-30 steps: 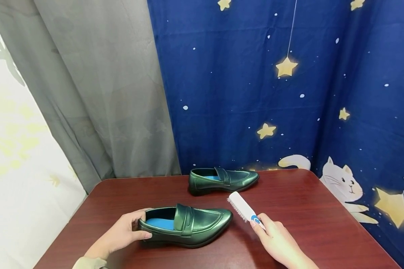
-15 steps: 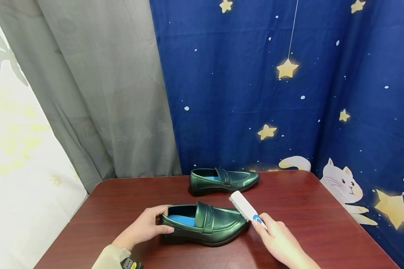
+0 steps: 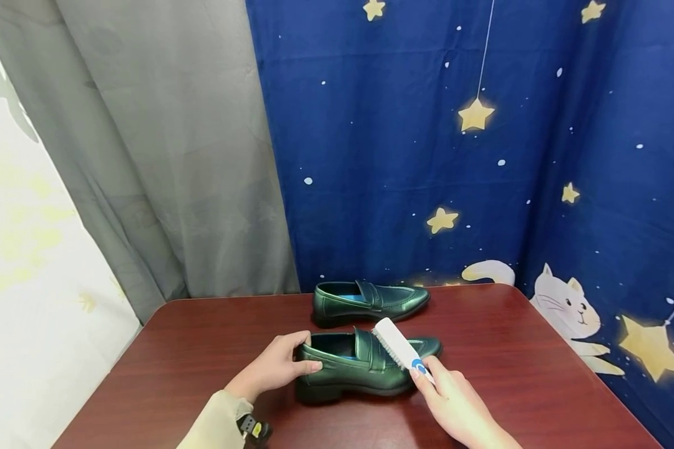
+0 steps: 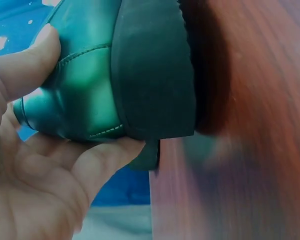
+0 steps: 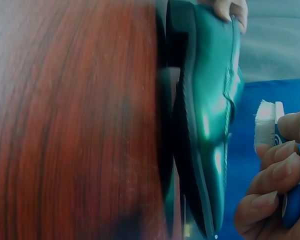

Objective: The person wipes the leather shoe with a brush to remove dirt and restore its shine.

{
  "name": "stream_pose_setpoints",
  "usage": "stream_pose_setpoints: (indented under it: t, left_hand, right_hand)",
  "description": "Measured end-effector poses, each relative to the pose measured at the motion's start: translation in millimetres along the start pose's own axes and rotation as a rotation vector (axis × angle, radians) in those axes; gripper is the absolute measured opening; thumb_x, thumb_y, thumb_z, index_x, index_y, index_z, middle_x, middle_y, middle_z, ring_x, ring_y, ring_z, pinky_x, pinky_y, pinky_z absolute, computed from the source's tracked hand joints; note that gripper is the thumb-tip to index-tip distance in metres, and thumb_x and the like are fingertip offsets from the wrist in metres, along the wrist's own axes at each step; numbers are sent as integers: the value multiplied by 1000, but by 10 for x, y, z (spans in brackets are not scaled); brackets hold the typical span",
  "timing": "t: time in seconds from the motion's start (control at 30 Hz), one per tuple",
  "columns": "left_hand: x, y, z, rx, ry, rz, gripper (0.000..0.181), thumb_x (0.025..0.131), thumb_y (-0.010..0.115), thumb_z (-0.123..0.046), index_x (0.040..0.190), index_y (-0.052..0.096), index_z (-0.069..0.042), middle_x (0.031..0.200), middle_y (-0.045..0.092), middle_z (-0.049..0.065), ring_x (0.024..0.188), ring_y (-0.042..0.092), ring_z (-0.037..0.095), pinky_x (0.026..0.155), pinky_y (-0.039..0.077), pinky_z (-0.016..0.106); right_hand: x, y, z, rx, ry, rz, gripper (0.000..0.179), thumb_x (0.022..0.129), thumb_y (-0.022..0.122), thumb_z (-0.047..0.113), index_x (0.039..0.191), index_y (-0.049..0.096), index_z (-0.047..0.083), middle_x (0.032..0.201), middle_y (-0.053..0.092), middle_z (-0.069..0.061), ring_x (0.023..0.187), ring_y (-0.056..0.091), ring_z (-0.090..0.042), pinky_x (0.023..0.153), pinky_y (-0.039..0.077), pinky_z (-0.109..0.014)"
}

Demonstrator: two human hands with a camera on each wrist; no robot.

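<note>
My left hand (image 3: 278, 366) grips the heel end of a dark green loafer (image 3: 345, 378), thumb on its near side and fingers over the back rim. The toe points right. Seen from the left wrist, the black heel (image 4: 155, 75) is close to the tabletop, and several fingers curl round the shoe's back. In my right hand (image 3: 455, 399) is a white scrubbing brush (image 3: 394, 342) with a blue mark on its handle. It overlaps the loafer's strap and vamp in the head view. The right wrist view shows its white bristles (image 5: 264, 124) facing the shoe, apart from the upper.
A matching green loafer (image 3: 337, 309) with a blue insole stands farther back, toe also to the right. Both shoes are at the reddish-brown table (image 3: 202, 337). Grey curtain (image 3: 202, 156) and blue star-patterned curtain (image 3: 371, 156) hang behind the table's far edge.
My left hand has moved the near loafer to the right and slightly away, bringing it under the brush in the head view. The right hand and brush have shifted only slightly.
</note>
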State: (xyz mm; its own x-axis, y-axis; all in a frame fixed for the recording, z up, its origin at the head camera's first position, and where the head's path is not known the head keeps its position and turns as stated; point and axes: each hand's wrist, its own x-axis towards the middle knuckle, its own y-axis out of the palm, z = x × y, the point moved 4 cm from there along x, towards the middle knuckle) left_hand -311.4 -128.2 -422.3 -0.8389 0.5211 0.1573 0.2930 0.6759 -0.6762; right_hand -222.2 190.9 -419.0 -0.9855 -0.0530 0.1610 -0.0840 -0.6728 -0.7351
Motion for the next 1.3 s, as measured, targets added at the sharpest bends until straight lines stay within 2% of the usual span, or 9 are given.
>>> stream_pose_setpoints:
  t: [0.3,0.5,0.57,0.7,0.8,0.97,1.07,1.17,1.3]
  left_hand:
    - [143,-1,-47,22,-28,-17,33,90,76,-34,85,52,-14,59,34,-9,52,31,4,54,31,22]
    - [161,-19,0,-1,-63,-49,30,92,74,-34,99,51,-16,65,42,-6,62,41,7,59,35,24]
    - [151,-20,20,-18,-71,-78,33,93,74,-34,106,49,-17,70,46,-4,67,45,8,62,37,25]
    - [131,2,75,-135,-87,-157,40,92,76,-31,115,48,-16,99,58,6,83,60,9,72,48,22]
    - [108,23,121,-203,-127,-223,41,90,77,-30,121,53,-19,120,61,9,91,65,14,71,54,27]
    - [69,45,153,-158,-164,-285,44,89,78,-35,128,60,-26,121,69,4,101,71,16,75,56,25]
    - [43,55,146,-122,-147,-244,62,84,82,-38,138,55,-26,124,69,7,110,71,19,85,56,27]
    - [14,80,132,-94,-135,-153,91,75,90,-39,150,41,-26,130,66,9,116,68,22,91,55,32]
    - [-17,120,112,-74,-112,-66,117,66,96,-36,158,24,-26,132,65,9,115,66,20,94,52,32]
  right_hand:
    - [37,131,164,-30,-76,5,16,102,59,42,98,57,27,62,45,12,54,40,-2,55,35,-22]
    - [42,201,251,-33,-107,3,17,102,57,44,96,55,28,62,44,13,55,40,-1,55,35,-22]
    - [46,224,277,-23,-118,7,18,102,57,44,95,55,27,63,44,13,55,40,-1,55,35,-22]
    - [58,266,319,-20,-129,19,19,103,56,44,96,55,26,64,45,13,55,41,-1,55,35,-22]
    - [70,289,339,-34,-130,20,19,103,55,43,98,56,25,65,47,13,57,43,-1,56,36,-22]
    - [76,334,372,-49,-137,-2,18,102,57,43,102,57,25,67,49,14,59,45,-1,57,37,-23]
    - [76,372,400,-42,-146,-8,20,102,57,44,103,58,24,67,49,14,59,45,-2,57,37,-23]
    - [75,411,428,-24,-152,-6,20,102,57,44,104,58,24,67,49,13,59,45,-2,57,37,-24]
    - [74,466,468,-4,-155,-5,19,102,58,42,105,57,23,68,50,12,58,44,-2,56,36,-23]
